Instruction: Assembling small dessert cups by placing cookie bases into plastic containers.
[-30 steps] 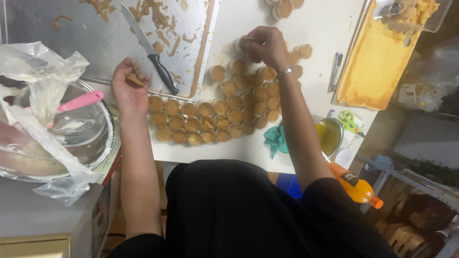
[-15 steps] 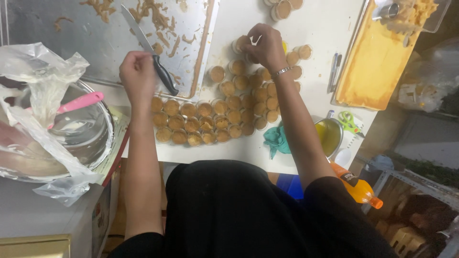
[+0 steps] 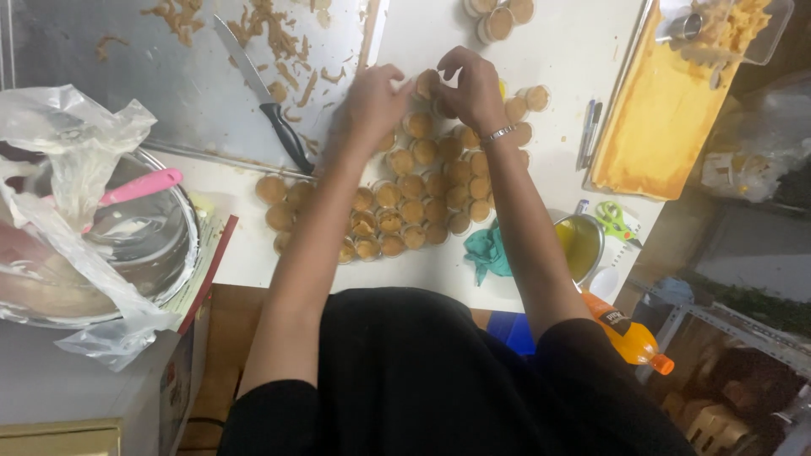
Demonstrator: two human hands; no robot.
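Several small round cups [image 3: 411, 187] with orange-brown filling lie packed together on the white table [image 3: 574, 59]. My left hand [image 3: 370, 105] and my right hand [image 3: 470, 89] meet at the far edge of this cluster. The fingers of both close around one small cup [image 3: 427, 83] held between them. A bracelet sits on my right wrist. More cups lie under and around my hands, partly hidden by them.
A black-handled knife [image 3: 269, 108] lies on a metal sheet [image 3: 127, 67] with scattered scraps. At left stands a metal bowl [image 3: 169, 245] with a pink spatula [image 3: 139, 187] and a plastic bag [image 3: 59, 135]. At right are a yellow slab [image 3: 667, 110], pens, green scissors [image 3: 615, 218], a metal cup [image 3: 581, 245], a teal cloth [image 3: 490, 252] and an orange bottle [image 3: 629, 336].
My left hand moved from the left end of the cups, past the knife handle, over to my right hand. Both hands now meet on one cup.
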